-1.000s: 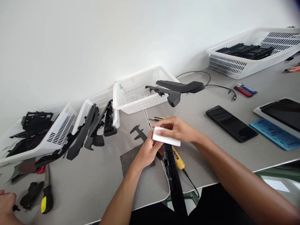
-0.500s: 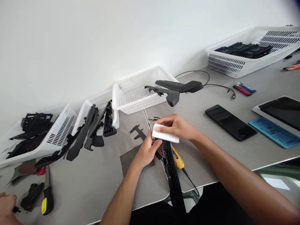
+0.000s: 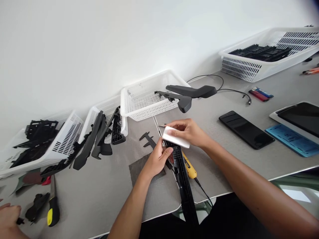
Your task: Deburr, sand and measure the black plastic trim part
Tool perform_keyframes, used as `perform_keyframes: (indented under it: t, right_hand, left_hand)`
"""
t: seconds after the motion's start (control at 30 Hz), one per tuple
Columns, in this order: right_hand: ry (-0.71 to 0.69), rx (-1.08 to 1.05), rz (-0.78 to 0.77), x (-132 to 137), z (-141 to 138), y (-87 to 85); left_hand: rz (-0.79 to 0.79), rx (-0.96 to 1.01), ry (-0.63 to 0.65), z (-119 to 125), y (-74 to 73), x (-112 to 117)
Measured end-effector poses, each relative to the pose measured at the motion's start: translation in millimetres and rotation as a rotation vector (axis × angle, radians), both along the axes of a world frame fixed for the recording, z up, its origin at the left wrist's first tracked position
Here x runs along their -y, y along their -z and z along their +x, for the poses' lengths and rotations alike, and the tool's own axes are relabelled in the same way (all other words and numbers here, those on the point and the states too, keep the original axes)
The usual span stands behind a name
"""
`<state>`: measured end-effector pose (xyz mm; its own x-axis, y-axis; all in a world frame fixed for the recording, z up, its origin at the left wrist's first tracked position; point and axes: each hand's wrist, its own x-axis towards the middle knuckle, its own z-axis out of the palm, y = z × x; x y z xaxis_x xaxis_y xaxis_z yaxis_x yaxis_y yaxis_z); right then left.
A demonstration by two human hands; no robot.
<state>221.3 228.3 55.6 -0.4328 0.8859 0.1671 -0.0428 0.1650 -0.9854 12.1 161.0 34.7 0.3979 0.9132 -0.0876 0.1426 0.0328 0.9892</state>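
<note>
My left hand grips the upper end of a long black plastic part, which slants down past the table edge. My right hand is closed on a white rectangular block, tilted and lying against the top end of that part. The contact under the block is hidden. Behind my left hand lie a black caliper and a dark grey cloth-like square. To the right of the black part rests a yellow corded tool, its tip hidden.
White baskets stand along the wall, some holding black parts. Two dark handle-shaped parts jut over one basket. On the right lie a black phone and a blue panel. Another person's hand is near a yellow-black handled tool.
The white block has shifted slightly up and changed its tilt, showing more of the black part's top end. My left hand keeps its hold.
</note>
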Motion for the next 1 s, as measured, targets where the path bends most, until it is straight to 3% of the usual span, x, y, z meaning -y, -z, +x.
perform_keyframes:
  t: [0.13,0.27,0.37,0.4,0.53,0.57,0.63,0.73,0.8,0.93,1.0]
  right_hand:
    - [-0.109,0.01,-0.055,-1.6,2.2,-0.2]
    - [-0.054,0.011,-0.057,-1.7,2.7,-3.0]
    - [-0.194,0.073,-0.097,-3.7,4.3,-3.5]
    - [-0.156,0.095,-0.093,-4.7,4.9,-3.0]
    - [0.361,0.077,0.058,-4.5,3.9,-1.1]
    - [0.425,0.05,0.102,-2.4,2.2,-1.6]
    - [0.353,0.014,0.191,4.3,-2.8,-4.2]
    - [0.035,0.053,0.35,15.1,-11.3,-9.3]
    - [-0.078,0.115,0.435,18.7,-14.5,-10.9]
    - [0.06,0.238,0.517,18.0,-13.6,-8.8]
    - [0.065,0.27,0.578,18.3,-13.1,-7.3]
  left_hand:
    - [0.039,-0.015,-0.029,0.0,0.0,-0.1]
    - [0.021,-0.04,-0.028,-1.6,-0.1,-1.1]
    - [0.081,-0.067,-0.036,-2.2,-0.7,-0.9]
    - [0.069,-0.058,-0.034,-2.1,-0.9,-0.6]
    - [-0.04,0.027,-0.037,-0.9,-0.7,0.2]
    - [-0.043,0.034,-0.043,-0.7,-0.2,0.0]
    - [-0.03,0.019,-0.056,-0.9,1.2,-0.8]
    - [0.075,-0.026,-0.098,-2.2,3.2,-2.1]
    - [0.139,-0.046,-0.122,-3.3,3.9,-2.2]
    - [0.042,-0.064,-0.098,-4.2,4.9,-1.8]
    - [0.045,-0.05,-0.104,-4.1,5.5,-2.2]
